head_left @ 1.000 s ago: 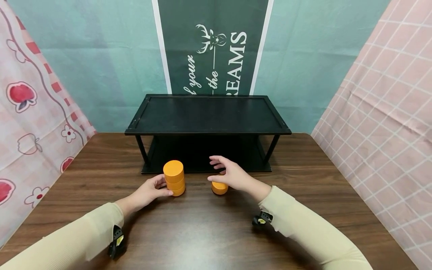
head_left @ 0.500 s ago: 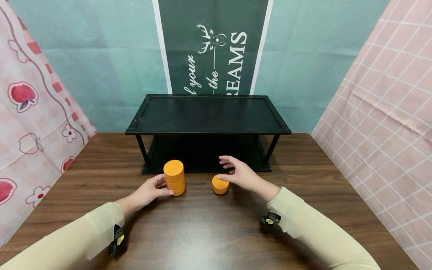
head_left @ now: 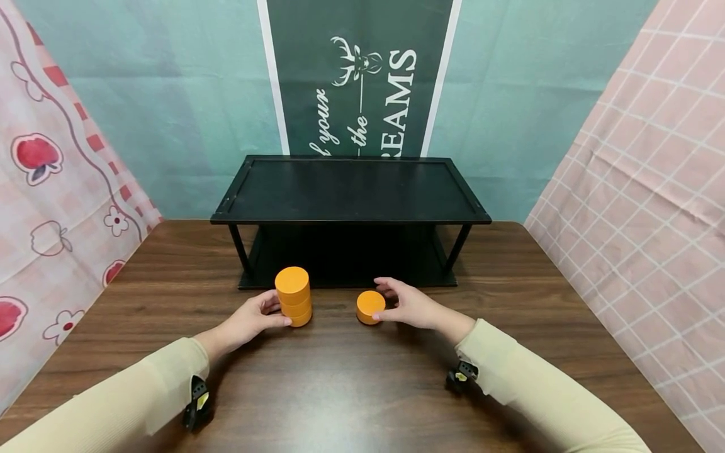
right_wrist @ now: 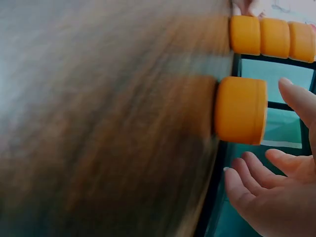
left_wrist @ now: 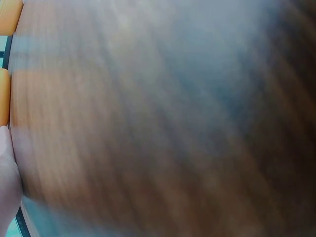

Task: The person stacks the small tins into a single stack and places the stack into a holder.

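Wood-grain table [head_left: 340,377] under both hands; black two-tier rack [head_left: 351,192] stands just beyond the fingertips. Right hand [head_left: 413,307]: thumb and fingers well parted, holding nothing; left hand [head_left: 246,322]: thumb and fingers curved round the base of an upright three-piece orange stack [head_left: 294,296]. Single orange disc [head_left: 370,303] sits on the table, just off the right fingertips.
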{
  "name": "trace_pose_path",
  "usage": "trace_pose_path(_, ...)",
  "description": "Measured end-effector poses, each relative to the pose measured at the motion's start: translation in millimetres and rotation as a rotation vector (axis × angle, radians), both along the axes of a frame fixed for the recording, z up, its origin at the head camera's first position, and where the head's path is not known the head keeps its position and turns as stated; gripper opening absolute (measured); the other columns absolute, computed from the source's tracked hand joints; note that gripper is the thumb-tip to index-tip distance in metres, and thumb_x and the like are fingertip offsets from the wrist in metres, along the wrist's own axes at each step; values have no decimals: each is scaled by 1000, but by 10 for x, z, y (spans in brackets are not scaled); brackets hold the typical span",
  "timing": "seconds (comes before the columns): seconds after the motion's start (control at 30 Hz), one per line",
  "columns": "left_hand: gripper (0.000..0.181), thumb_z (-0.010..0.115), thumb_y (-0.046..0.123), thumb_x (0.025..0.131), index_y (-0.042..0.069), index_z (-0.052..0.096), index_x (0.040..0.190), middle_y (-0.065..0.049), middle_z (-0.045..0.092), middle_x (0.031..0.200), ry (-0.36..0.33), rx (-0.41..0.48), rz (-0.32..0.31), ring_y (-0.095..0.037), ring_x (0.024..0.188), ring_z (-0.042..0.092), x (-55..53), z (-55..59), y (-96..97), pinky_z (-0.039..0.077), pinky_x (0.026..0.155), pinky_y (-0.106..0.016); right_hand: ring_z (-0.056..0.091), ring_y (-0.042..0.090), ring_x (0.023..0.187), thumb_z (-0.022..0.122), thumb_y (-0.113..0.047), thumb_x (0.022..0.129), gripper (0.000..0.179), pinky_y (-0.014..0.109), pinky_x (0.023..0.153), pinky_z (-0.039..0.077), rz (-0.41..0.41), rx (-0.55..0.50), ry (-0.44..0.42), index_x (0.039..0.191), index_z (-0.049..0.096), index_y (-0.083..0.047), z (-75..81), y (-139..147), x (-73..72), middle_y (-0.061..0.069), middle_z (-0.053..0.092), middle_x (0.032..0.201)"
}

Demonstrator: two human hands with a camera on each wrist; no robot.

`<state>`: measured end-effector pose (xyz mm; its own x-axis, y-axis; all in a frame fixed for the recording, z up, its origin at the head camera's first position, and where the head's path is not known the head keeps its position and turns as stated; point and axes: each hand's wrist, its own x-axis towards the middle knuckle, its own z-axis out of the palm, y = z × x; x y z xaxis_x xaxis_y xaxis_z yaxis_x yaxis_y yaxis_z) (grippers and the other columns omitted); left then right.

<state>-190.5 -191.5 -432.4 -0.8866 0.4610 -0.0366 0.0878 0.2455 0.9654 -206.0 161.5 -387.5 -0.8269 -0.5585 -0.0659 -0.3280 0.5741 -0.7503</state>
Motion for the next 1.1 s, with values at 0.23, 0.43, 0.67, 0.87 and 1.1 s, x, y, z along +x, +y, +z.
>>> trace_pose_path(0.23,58,69,17,85,-4,42,132,-19,48,132,2,-10,2,-33,123,43,-4,-4,7,32,103,-48,51,26,111,73,-23,82,74,41,91,46,52,40,7,139,34,3,-63,-12,9,16,48,130)
trace_pose_path(0.43,58,70,15,85,-5,43,132,-20,48,131,5,-1,9,-34,123,43,-7,11,21,34,102,-46,54,20,102,74,-18,81,62,37,87,47,36,87,68,132,43,0,-87,-49,-8,11,55,120)
trace_pose_path(0.67,59,70,15,84,-6,42,132,-21,47,132,2,6,8,-35,123,43,8,4,18,34,102,-46,54,17,97,74,-17,80,56,34,83,47,20,93,90,126,47,-3,-102,-76,-7,7,57,113)
trace_pose_path(0.87,58,70,14,85,-6,42,132,-20,48,131,-2,12,9,-34,123,43,-2,0,16,34,103,-46,56,19,98,75,-19,80,56,31,79,48,3,64,100,127,48,-4,-72,-84,-12,7,57,115)
trace_pose_path(1.1,60,70,15,84,-6,42,132,-21,48,132,-6,3,13,-35,123,43,9,0,11,33,103,-47,57,20,100,75,-20,80,55,32,81,49,-13,23,99,126,48,-5,-14,-90,11,8,56,116)
